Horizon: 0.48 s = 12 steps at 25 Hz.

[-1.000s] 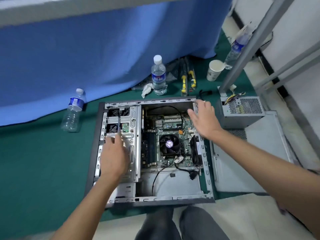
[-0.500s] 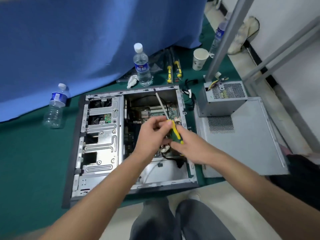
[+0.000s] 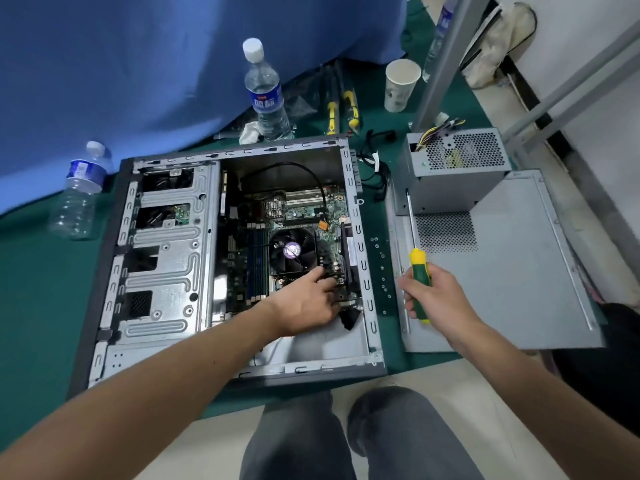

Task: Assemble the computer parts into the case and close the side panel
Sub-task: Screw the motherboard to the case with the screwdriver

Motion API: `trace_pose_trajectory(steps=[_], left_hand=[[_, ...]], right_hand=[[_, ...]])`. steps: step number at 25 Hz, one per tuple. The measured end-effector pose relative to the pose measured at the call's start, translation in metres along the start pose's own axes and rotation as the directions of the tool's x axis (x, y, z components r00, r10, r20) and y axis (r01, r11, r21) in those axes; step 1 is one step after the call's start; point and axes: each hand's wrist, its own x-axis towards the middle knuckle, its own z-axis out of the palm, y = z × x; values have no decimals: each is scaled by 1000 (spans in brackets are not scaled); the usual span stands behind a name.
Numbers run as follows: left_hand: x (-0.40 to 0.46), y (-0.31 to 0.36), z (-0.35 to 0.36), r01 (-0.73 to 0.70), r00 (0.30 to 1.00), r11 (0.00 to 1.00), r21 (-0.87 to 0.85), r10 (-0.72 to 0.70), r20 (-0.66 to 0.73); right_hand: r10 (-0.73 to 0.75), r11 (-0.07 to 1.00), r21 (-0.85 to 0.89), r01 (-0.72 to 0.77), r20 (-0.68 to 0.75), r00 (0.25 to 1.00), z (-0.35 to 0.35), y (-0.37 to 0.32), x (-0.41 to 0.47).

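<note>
The open computer case [image 3: 166, 271] lies flat on green matting, with its motherboard and the CPU fan [image 3: 292, 251] exposed. My left hand [image 3: 308, 299] reaches inside, fingertips down on the board just below the fan's right corner; what they touch is hidden. My right hand [image 3: 436, 299] grips the green-and-yellow handle of a screwdriver [image 3: 419, 268] over the gap right of the case, shaft pointing away. The grey side panel [image 3: 512, 271] lies to the right with the power supply [image 3: 457, 168] standing on its far end.
Two water bottles [image 3: 265, 95] [image 3: 78, 192], a paper cup [image 3: 400, 86] and two more yellow-handled tools [image 3: 341, 110] sit beyond the case by the blue cloth. Several small screws [image 3: 382, 268] lie between case and panel. Metal frame legs [image 3: 440, 60] rise at the right. My knees are below.
My hands held the screwdriver together over the case; now the right one alone has carried it right, off the case. The left has dropped onto the motherboard. The view moved closer.
</note>
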Motion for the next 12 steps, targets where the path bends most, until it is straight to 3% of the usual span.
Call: trace_pose_trajectory(steps=[2,6,9,12], left_hand=[[-1,2,4,4,1000,998,-60,-5,-22],[-21,-12,2,82,939,975,-207,-145,-311],[-22,-18,0,208,907,952,-223,-273,-321],[-5,-12,1,233,893,955,-186,-286,-348]], right_hand=[[14,1000,11,-14,26,1000,1,11,4],[6,999,36,-8,48,999,1,21,11],[4,997,77,-8,58,998,5,19,18],[-14,997,81,8,75,997,7,19,24]])
